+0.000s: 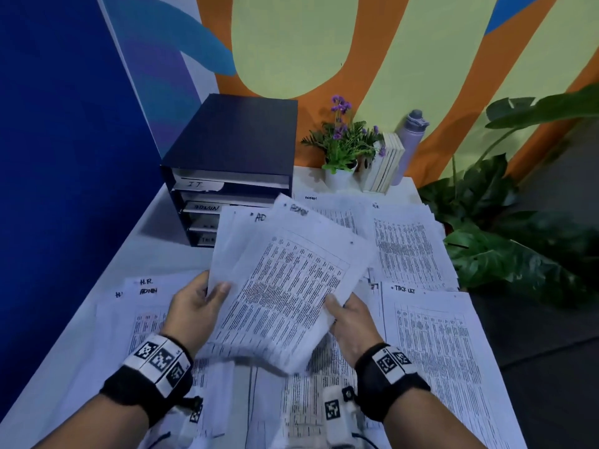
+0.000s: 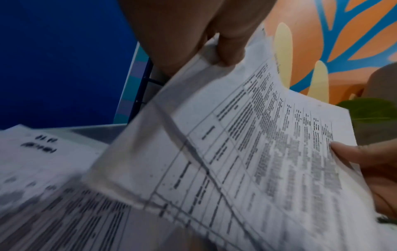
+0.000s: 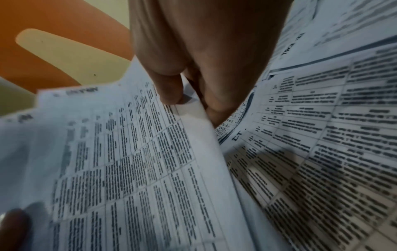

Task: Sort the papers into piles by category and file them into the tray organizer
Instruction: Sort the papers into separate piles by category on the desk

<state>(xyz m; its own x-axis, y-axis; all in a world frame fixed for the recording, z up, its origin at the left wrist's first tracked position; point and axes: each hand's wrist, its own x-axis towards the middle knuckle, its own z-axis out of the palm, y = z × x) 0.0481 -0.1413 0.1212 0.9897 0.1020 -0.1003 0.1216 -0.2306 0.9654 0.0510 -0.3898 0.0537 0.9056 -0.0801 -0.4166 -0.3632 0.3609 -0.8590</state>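
Note:
Both hands hold a fanned bundle of printed sheets marked ADMIN [image 1: 288, 280] above the table. My left hand [image 1: 197, 303] pinches the bundle's left edge, thumb on top. My right hand [image 1: 346, 315] pinches its lower right edge. The left wrist view shows the ADMIN sheets [image 2: 247, 152] with my left hand [image 2: 217, 56] on the upper edge and my right hand [image 2: 369, 163] at the right edge. In the right wrist view my right hand [image 3: 189, 91] pinches the sheets' [image 3: 128, 161] edge. The dark blue tray organizer [image 1: 233, 157] stands at the back left, its slots labelled IT and ADMIN.
Loose papers cover the white table: an HR pile [image 1: 411, 241] at back right, a task-list sheet [image 1: 434, 345] at right, HR and ADMIN sheets [image 1: 142, 306] at left. A potted plant [image 1: 343, 147], books [image 1: 385, 166] and a bottle [image 1: 410, 144] stand at the back. Leafy plants [image 1: 518, 228] crowd the right edge.

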